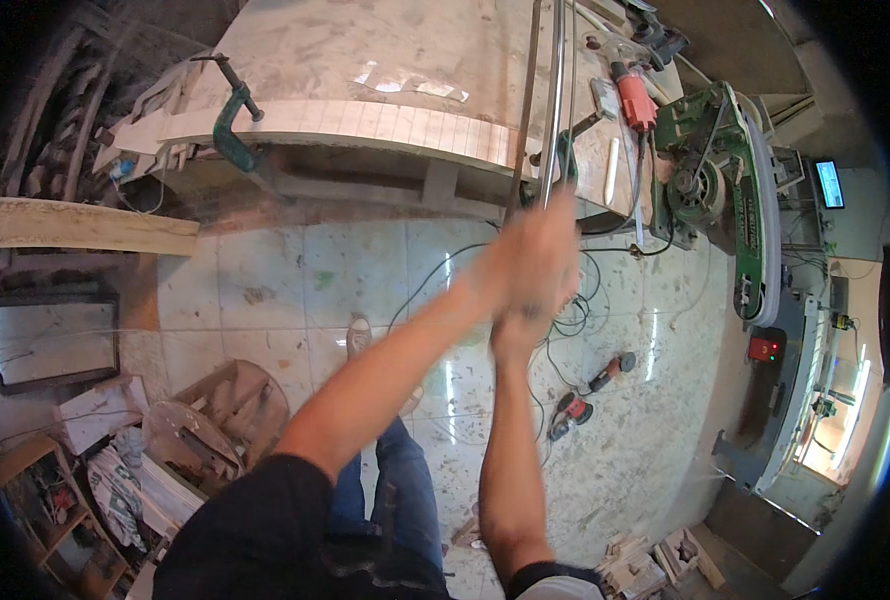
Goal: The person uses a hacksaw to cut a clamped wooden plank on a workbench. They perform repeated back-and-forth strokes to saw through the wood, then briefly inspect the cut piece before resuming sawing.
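Both my hands are stretched out together below the workbench edge and smeared by motion. My left hand point(533, 248) is the upper one, at the near end of long metal bars point(552, 110) that cross the bench edge. Whether it grips them cannot be seen. My right hand point(521, 315) is just below it, partly covered, its fingers unclear. Along the bench front runs a pale, curved wooden strip point(365, 123) with thin cross lines. A green C-clamp point(232, 125) grips this edge at the left. Another green clamp point(566, 155) stands beside the bars.
On the workbench point(335, 45) lie paper scraps and a red power tool point(634, 97). At right stands a green belt machine point(705, 185). Power tools point(571, 412) and a looping cable point(590, 290) lie on the tiled floor. A round wooden bin point(255, 400) stands at left.
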`<state>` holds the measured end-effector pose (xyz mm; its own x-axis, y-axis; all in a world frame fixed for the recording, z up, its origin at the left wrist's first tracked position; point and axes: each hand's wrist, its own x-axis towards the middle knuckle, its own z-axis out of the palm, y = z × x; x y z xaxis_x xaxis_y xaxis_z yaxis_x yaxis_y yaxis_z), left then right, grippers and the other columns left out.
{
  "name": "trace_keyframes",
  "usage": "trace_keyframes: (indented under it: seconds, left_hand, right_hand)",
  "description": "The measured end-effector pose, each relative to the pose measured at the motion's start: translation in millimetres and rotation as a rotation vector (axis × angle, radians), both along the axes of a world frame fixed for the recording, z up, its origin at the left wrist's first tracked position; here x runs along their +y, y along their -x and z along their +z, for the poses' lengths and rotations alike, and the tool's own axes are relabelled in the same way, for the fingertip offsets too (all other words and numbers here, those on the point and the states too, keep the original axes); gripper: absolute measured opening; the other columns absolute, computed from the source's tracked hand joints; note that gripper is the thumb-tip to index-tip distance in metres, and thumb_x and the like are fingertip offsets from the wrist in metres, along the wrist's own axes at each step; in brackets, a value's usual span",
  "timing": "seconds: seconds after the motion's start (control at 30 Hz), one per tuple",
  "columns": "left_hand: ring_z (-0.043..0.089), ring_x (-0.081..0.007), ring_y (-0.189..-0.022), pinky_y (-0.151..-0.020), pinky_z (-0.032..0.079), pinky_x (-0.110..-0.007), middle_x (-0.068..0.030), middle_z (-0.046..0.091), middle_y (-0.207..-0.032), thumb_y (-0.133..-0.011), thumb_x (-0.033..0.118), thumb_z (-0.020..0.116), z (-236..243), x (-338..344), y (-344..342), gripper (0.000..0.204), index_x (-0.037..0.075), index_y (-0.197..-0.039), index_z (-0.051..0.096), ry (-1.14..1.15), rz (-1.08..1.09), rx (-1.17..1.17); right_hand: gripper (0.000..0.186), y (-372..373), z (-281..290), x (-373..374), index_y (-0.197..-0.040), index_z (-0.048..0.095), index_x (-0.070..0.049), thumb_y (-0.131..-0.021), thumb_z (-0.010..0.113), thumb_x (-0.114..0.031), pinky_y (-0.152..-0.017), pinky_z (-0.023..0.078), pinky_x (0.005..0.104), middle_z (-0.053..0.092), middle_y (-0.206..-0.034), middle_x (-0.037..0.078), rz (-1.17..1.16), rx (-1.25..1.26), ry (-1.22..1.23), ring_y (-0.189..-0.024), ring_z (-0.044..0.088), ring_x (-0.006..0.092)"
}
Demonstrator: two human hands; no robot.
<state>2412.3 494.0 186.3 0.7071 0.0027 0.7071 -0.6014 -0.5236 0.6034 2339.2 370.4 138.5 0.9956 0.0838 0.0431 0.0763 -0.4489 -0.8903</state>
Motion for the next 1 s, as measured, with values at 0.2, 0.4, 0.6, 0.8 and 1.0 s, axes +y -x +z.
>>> trace_keyframes:
  seconds: [0.2, 0.4, 0.6, 0.8, 1.0]
  left_hand:
    - [0.057, -0.038, -0.089, -0.095, 0.047, -0.045, -0.0208, 0.058, -0.075, -0.066, 0.011, 0.065, 27, 5, -35, 0.014, -0.001, -0.06, 0.061, -0.095, -0.085, 0.159]
    - [0.058, -0.0323, -0.075, -0.089, 0.049, -0.044, -0.0169, 0.056, -0.074, -0.07, 0.002, 0.06, 7, -83, 160, 0.02, -0.011, -0.085, 0.059, 0.133, -0.174, 0.164]
    - [0.056, -0.0352, -0.077, -0.09, 0.049, -0.044, -0.02, 0.057, -0.075, -0.073, 0.004, 0.059, -21, -28, 23, 0.026, -0.014, -0.091, 0.059, 0.008, -0.002, 0.178]
    - [0.055, -0.0303, -0.074, -0.11, 0.038, -0.045, -0.0133, 0.054, -0.058, -0.067, 0.015, 0.06, 24, -10, -38, 0.022, 0.0, -0.052, 0.061, -0.134, 0.087, 0.069]
    - [0.054, -0.0261, -0.071, -0.113, 0.036, -0.046, -0.0089, 0.05, -0.055, -0.061, 0.008, 0.065, 39, -58, 38, 0.014, 0.004, -0.049, 0.059, -0.088, -0.045, 0.041]
  right_hand:
    - [0.038, -53, 40, 30, -0.113, 0.051, 0.007, -0.088, 0.063, -0.019, -0.065, 0.043, 0.0278, 0.062, -0.095, 0.011, -0.039, 0.147, -0.384, -0.078, 0.057, 0.0144]
    - [0.034, 92, 71, 21, -0.123, 0.056, -0.003, -0.098, 0.05, -0.024, -0.092, 0.044, 0.0379, 0.06, -0.115, 0.014, -0.462, 0.561, 1.21, -0.113, 0.056, 0.0279]
    - [0.029, 9, 4, 28, -0.11, 0.054, 0.001, -0.091, 0.054, -0.021, -0.07, 0.042, 0.0319, 0.058, -0.107, 0.01, -0.269, -0.25, 0.624, -0.087, 0.054, 0.0161]
    - [0.009, -54, 35, 12, -0.079, 0.056, 0.003, -0.081, 0.055, -0.006, -0.045, 0.033, 0.0224, 0.053, -0.061, -0.001, 0.043, 0.182, -0.548, -0.056, 0.048, 0.0059]
    - [0.051, 22, 21, -32, -0.114, 0.053, 0.006, -0.08, 0.059, -0.032, -0.079, 0.046, 0.033, 0.059, -0.108, 0.013, -0.075, -0.286, -0.328, -0.094, 0.058, 0.0199]
